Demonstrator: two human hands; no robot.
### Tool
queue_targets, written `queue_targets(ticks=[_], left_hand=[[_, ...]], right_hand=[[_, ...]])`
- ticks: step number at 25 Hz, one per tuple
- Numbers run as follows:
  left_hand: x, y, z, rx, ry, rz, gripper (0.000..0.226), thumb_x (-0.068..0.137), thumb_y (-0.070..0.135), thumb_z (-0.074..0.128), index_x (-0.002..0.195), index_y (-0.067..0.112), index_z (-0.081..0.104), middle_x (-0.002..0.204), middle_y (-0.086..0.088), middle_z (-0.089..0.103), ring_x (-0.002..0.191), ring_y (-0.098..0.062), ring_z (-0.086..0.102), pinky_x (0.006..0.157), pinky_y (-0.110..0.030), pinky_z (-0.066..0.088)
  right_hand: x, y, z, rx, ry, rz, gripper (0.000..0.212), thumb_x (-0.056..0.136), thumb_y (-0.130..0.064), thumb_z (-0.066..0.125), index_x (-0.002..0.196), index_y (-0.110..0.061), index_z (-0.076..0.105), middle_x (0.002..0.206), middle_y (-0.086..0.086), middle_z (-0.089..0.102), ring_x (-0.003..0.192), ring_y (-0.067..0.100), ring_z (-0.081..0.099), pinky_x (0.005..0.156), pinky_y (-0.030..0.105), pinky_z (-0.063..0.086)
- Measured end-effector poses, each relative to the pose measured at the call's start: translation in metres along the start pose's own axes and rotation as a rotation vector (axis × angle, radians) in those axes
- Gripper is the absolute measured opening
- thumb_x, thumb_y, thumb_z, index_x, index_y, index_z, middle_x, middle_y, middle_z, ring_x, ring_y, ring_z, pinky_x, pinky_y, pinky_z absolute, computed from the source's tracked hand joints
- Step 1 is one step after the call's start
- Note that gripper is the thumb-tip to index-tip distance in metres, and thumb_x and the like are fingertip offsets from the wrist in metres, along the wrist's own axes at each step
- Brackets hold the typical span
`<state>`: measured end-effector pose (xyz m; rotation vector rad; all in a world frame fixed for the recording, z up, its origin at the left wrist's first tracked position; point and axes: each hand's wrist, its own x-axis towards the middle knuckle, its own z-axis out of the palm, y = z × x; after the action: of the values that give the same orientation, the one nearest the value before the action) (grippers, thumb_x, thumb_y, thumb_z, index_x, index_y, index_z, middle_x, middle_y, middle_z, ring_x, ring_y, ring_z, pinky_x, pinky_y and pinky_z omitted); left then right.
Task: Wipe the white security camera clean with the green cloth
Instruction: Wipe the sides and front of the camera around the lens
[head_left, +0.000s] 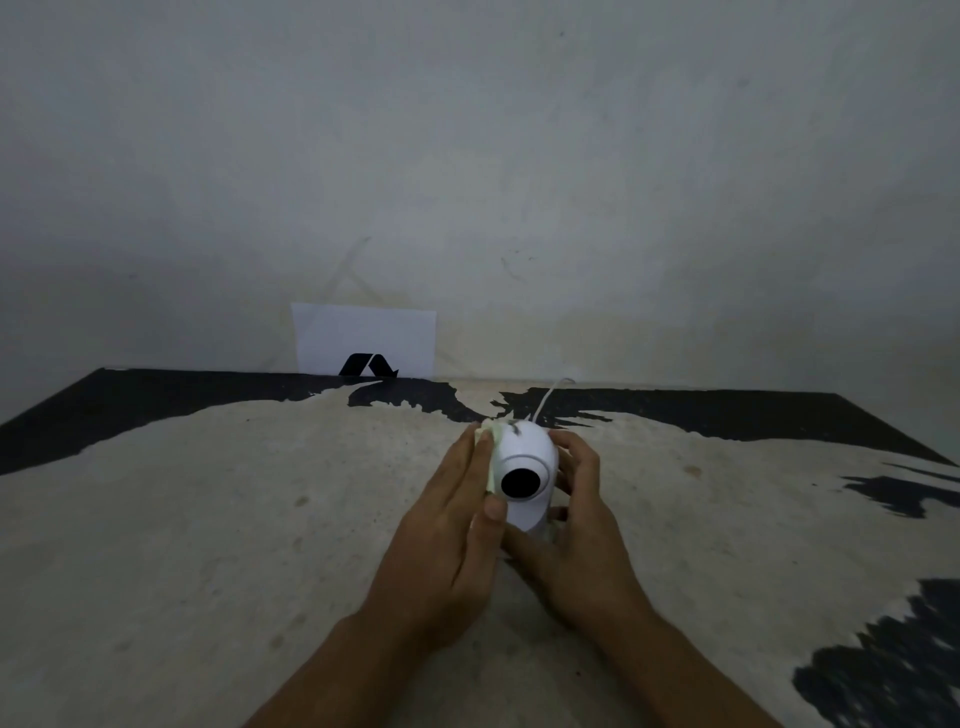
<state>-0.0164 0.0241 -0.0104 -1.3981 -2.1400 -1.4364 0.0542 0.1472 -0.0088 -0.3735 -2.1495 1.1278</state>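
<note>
Both forearms reach in from the near edge, and the hands meet around the camera (523, 470) in the middle of the counter (208, 519). The left hand (457, 525) presses the green cloth (492, 441) flat against the camera's left flank, fingers laid along it and the thumb near the dark lens — only a pale strip of cloth shows between palm and shell. The right hand (574, 519) is curled around the right side and lower body, gripping the camera to steady it. Whether the base rests on the counter I cannot tell; the hands hide it.

To do this wipe well, I'd say the right hand should hold firm while the left draws the cloth around the curve in one pass, then turn the body to reach the back. Go lightly over the lens, using a clean fold.

Behind the camera, a thin white cord (545, 402) trails off toward the wall — worth not tugging. Farther back a white card (363, 335) with a black mark leans against the wall.
</note>
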Motion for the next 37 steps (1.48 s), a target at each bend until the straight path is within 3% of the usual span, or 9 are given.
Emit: queue_targets(ticks=[5, 10, 16, 20, 25, 30, 32, 35, 37], left_hand=[[0.000, 0.003, -0.001, 0.000, 0.027, 0.006, 0.064, 0.089, 0.065, 0.008, 0.143, 0.032, 0.013, 0.154, 0.013, 0.016, 0.141, 0.003, 0.012, 0.115, -0.019, 0.015], [0.000, 0.003, -0.002, 0.238, -0.079, 0.300, 0.057, 0.100, 0.044, 0.015, 0.142, 0.010, 0.030, 0.151, -0.007, 0.029, 0.143, -0.012, 0.017, 0.116, -0.028, 0.017], [0.003, 0.008, 0.004, 0.169, -0.003, 0.183, 0.061, 0.096, 0.055, 0.012, 0.144, 0.019, 0.022, 0.153, 0.000, 0.023, 0.143, -0.004, 0.013, 0.115, -0.020, 0.015], [0.002, 0.007, 0.004, 0.070, 0.073, 0.004, 0.067, 0.090, 0.064, 0.008, 0.144, 0.026, 0.018, 0.153, 0.005, 0.025, 0.141, 0.000, 0.016, 0.111, -0.011, 0.014], [0.005, 0.008, 0.000, 0.246, -0.052, 0.274, 0.056, 0.099, 0.049, 0.014, 0.142, 0.017, 0.029, 0.150, 0.000, 0.027, 0.142, -0.005, 0.015, 0.114, -0.016, 0.012], [0.012, 0.014, -0.004, 0.087, 0.037, 0.151, 0.057, 0.095, 0.055, 0.014, 0.138, 0.025, 0.035, 0.145, 0.009, 0.038, 0.137, 0.002, 0.027, 0.111, -0.017, 0.025], [0.013, 0.019, -0.004, 0.013, 0.098, 0.040, 0.063, 0.093, 0.058, 0.015, 0.136, 0.022, 0.045, 0.139, 0.003, 0.051, 0.129, 0.000, 0.042, 0.105, -0.018, 0.037], [0.016, 0.019, -0.005, -0.221, 0.161, -0.201, 0.061, 0.095, 0.052, 0.021, 0.110, 0.016, 0.068, 0.080, 0.004, 0.072, 0.076, 0.004, 0.064, 0.064, -0.006, 0.045], [0.012, 0.017, -0.010, -0.257, 0.157, -0.191, 0.047, 0.096, 0.049, 0.021, 0.110, 0.033, 0.064, 0.087, 0.010, 0.073, 0.080, 0.005, 0.064, 0.065, -0.003, 0.043]], right_hand=[[-0.001, 0.000, 0.000, -0.017, -0.010, 0.002, 0.082, 0.065, -0.039, 0.082, 0.124, -0.048, 0.024, 0.115, -0.039, 0.038, 0.101, -0.020, 0.045, 0.084, 0.005, 0.041], [0.001, -0.006, -0.003, 0.010, -0.043, 0.052, 0.077, 0.072, -0.026, 0.079, 0.124, -0.040, 0.024, 0.117, -0.026, 0.042, 0.095, -0.018, 0.047, 0.079, -0.001, 0.040], [0.000, -0.012, -0.003, 0.000, -0.044, 0.079, 0.077, 0.074, -0.027, 0.077, 0.130, -0.033, 0.025, 0.126, -0.011, 0.045, 0.099, -0.005, 0.047, 0.087, 0.008, 0.041], [-0.003, -0.011, -0.002, -0.024, -0.021, 0.061, 0.083, 0.069, -0.029, 0.082, 0.130, -0.032, 0.026, 0.129, -0.006, 0.049, 0.112, 0.011, 0.053, 0.095, 0.032, 0.050], [-0.001, -0.013, -0.003, -0.019, -0.054, 0.078, 0.075, 0.075, -0.029, 0.076, 0.127, -0.037, 0.023, 0.129, -0.011, 0.043, 0.111, 0.007, 0.048, 0.099, 0.026, 0.045], [0.001, -0.011, 0.001, -0.051, -0.073, 0.102, 0.080, 0.076, -0.024, 0.077, 0.138, -0.022, 0.026, 0.138, 0.002, 0.046, 0.122, 0.019, 0.048, 0.103, 0.039, 0.043], [-0.001, -0.006, -0.001, -0.024, -0.024, 0.078, 0.082, 0.071, -0.027, 0.081, 0.132, -0.035, 0.026, 0.128, -0.013, 0.049, 0.114, 0.009, 0.052, 0.097, 0.034, 0.049], [-0.005, -0.002, -0.002, -0.011, -0.008, 0.059, 0.085, 0.067, -0.033, 0.082, 0.125, -0.051, 0.024, 0.125, -0.026, 0.046, 0.111, -0.006, 0.048, 0.091, 0.023, 0.048], [-0.005, -0.001, -0.002, -0.008, 0.005, 0.053, 0.084, 0.067, -0.032, 0.082, 0.125, -0.050, 0.025, 0.128, -0.022, 0.047, 0.113, -0.002, 0.049, 0.094, 0.029, 0.048]])
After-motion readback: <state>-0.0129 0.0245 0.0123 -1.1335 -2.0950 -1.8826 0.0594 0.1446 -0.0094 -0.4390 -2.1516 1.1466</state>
